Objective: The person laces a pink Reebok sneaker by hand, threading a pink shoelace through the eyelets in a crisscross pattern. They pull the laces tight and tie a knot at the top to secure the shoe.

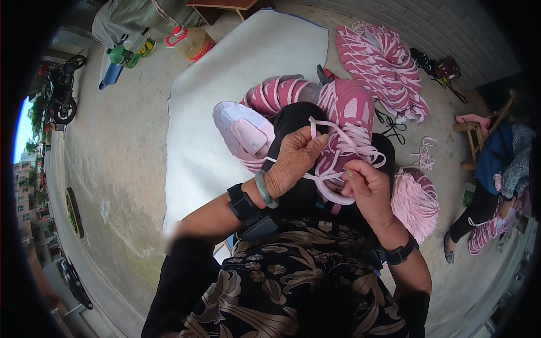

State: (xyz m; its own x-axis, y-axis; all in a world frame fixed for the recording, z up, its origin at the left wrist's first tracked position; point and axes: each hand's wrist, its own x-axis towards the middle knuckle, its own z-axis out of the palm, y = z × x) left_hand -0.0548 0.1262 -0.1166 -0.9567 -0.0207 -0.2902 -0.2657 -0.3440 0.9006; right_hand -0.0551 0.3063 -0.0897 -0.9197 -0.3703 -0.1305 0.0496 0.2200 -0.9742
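Note:
A pink sneaker upper (345, 107) lies across my lap, its toe pointing away and its opening toward me. Pale pink shoelace (354, 143) criss-crosses its front and trails in loose loops. My left hand (294, 160), above the left side of the opening, pinches the lace between thumb and fingers. On the right side of the opening, the fingers of my right hand (369, 188) are closed on another stretch of lace. To the left rests a pale lavender-and-pink shoe piece (243, 134), tilted on its side. Behind it curves a row of laced pink uppers (267, 93).
A white sheet (197, 124) covers the ground ahead. Bundled pink uppers (383, 67) lie at far right, a pile of pink laces (417, 208) nearer. Plastic bottles (194, 45) stand at far left. Another person (496, 169) sits at right beside a wooden chair (479, 132).

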